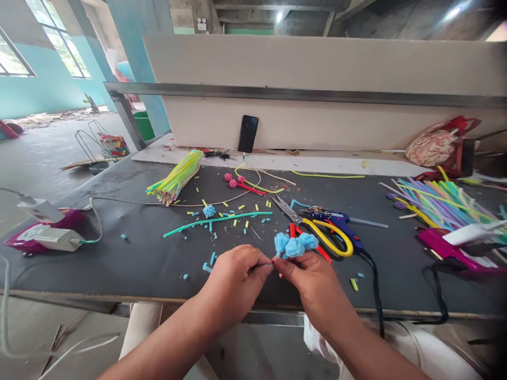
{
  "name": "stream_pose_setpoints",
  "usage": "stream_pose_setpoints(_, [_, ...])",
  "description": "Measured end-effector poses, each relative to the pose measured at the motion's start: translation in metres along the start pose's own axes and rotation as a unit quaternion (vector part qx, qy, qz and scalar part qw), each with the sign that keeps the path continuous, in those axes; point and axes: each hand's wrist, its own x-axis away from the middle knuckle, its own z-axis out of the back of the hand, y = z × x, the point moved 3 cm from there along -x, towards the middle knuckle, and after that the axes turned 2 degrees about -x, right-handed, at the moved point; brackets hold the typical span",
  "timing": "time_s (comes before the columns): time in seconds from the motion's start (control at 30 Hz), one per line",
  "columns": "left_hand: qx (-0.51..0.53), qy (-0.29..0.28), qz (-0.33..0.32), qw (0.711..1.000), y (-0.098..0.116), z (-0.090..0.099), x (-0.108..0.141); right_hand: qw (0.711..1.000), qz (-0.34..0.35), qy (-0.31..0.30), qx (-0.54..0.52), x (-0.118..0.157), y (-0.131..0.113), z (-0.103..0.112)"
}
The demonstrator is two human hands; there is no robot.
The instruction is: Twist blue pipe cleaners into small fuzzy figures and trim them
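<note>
Blue cluster (295, 246) at the right hand (312, 277), near the surface's (150, 272) front edge
Right fingers grasp it; left hand (233, 279) pinches something thin, pointing rightward.

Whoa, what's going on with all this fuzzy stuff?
Someone is working over a dark table. The right hand holds a fluffy blue cluster; the left hand pinches close beside it, on something too small to make out. Scissors and a glue gun lie untouched just beyond.

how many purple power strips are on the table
2: one power strip toward the left of the tabletop, the second power strip toward the right. Plugs partly cover both.
</note>
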Motion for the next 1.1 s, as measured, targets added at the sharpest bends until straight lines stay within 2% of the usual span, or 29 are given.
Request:
stream_pose_setpoints(0.07, [0.13,-0.037,0.116,0.984,-0.004,-0.001,0.001,0.999,0.023,-0.019,-0.024,-0.001,-0.002,0.0])
stream_pose_setpoints(0.1, [0.208,-0.055,0.17,0.962,-0.006,-0.003,0.002,0.998,0.035,-0.027,-0.042,-0.001,-0.002,0.0])
stream_pose_setpoints(0.17, [0.367,-0.084,0.247,0.893,-0.007,-0.008,0.006,0.995,0.047,-0.047,-0.077,0.0,-0.001,-0.001])
stream_pose_setpoints(0.23, [0.495,-0.105,0.282,0.815,-0.006,-0.015,0.011,0.988,0.041,-0.084,-0.121,0.002,0.002,-0.002])
stream_pose_setpoints(0.3, [0.581,-0.144,0.302,0.742,-0.003,-0.022,0.017,0.977,0.019,-0.132,-0.168,0.004,0.003,-0.004])
stream_pose_setpoints(0.33, [0.605,-0.165,0.306,0.716,-0.001,-0.024,0.019,0.971,0.007,-0.15,-0.187,0.005,0.003,-0.006])
stream_pose_setpoints(0.37, [0.614,-0.174,0.308,0.706,0.001,-0.024,0.021,0.966,-0.003,-0.162,-0.199,0.005,0.002,-0.007])
stream_pose_setpoints(0.4, [0.607,-0.169,0.306,0.714,0.002,-0.023,0.022,0.964,-0.009,-0.166,-0.205,0.005,0.001,-0.008])
stream_pose_setpoints(0.43, [0.578,-0.147,0.297,0.746,0.002,-0.019,0.023,0.965,-0.013,-0.161,-0.208,0.005,0.0,-0.008])
stream_pose_setpoints(0.47, [0.525,-0.111,0.28,0.796,0.002,-0.014,0.022,0.966,-0.018,-0.149,-0.209,0.005,0.0,-0.009])
stream_pose_setpoints(0.53, [0.347,-0.012,0.205,0.915,0.003,0.001,0.02,0.969,-0.041,-0.113,-0.217,0.004,0.0,-0.01])
stream_pose_setpoints(0.57, [0.238,0.033,0.146,0.96,0.005,0.008,0.019,0.97,-0.055,-0.096,-0.218,0.005,0.001,-0.011])
stream_pose_setpoints(0.6, [0.13,0.068,0.077,0.986,0.009,0.013,0.018,0.971,-0.065,-0.085,-0.213,0.005,0.001,-0.012])
stream_pose_setpoints(0.63, [0.03,0.091,0.006,0.995,0.012,0.017,0.019,0.974,-0.068,-0.077,-0.202,0.006,0.001,-0.013])
stream_pose_setpoints(0.7, [-0.124,0.1,-0.107,0.981,0.016,0.016,0.022,0.983,-0.049,-0.06,-0.166,0.009,0.0,-0.014])
stream_pose_setpoints(0.77, [-0.219,0.084,-0.15,0.96,0.014,0.011,0.024,0.989,-0.024,-0.037,-0.139,0.011,0.001,-0.015])
stream_pose_setpoints(0.83, [-0.265,0.07,-0.152,0.95,0.011,0.005,0.025,0.991,-0.017,-0.021,-0.133,0.012,0.005,-0.015])
stream_pose_setpoints(0.9, [-0.258,0.073,-0.155,0.951,0.011,0.002,0.024,0.99,-0.021,-0.017,-0.139,0.013,0.01,-0.014])
stream_pose_setpoints(1.0, [-0.144,0.104,-0.133,0.975,0.014,0.001,0.021,0.988,-0.025,-0.015,-0.149,0.014,0.014,-0.012])
stream_pose_setpoints(1.03, [-0.083,0.11,-0.094,0.986,0.014,0.002,0.019,0.987,-0.026,-0.018,-0.155,0.015,0.013,-0.011])
stream_pose_setpoints(1.1, [0.08,0.09,0.032,0.992,0.008,-0.002,0.017,0.984,-0.026,-0.033,-0.172,0.015,0.009,-0.011])
